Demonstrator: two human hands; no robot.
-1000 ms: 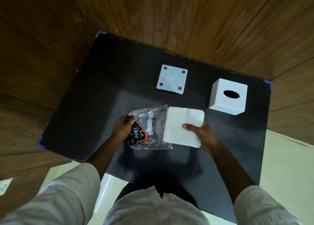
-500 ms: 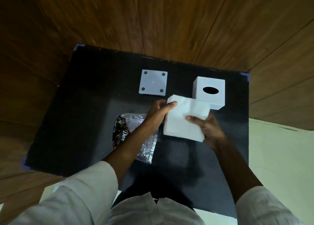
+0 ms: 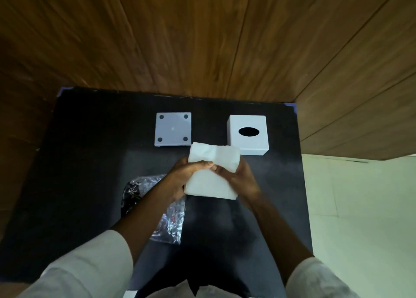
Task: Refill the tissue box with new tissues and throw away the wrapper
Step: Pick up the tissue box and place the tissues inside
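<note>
While wrapped round the tissue stack (image 3: 213,174), both hands clamp it.

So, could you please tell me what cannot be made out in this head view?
- Clear plastic wrapper: print unreadable, largely hidden under the left forearm.
- White cube tissue box: inside is dark through the oval slot.
- Both hands' grip on the white tissue stack: the underside is hidden.
- Square white base plate: far side unseen.

Dim overall; black table (image 3: 90,162) swallows detail, wide-angle bends edges, glare on wrapper (image 3: 171,225).
</note>
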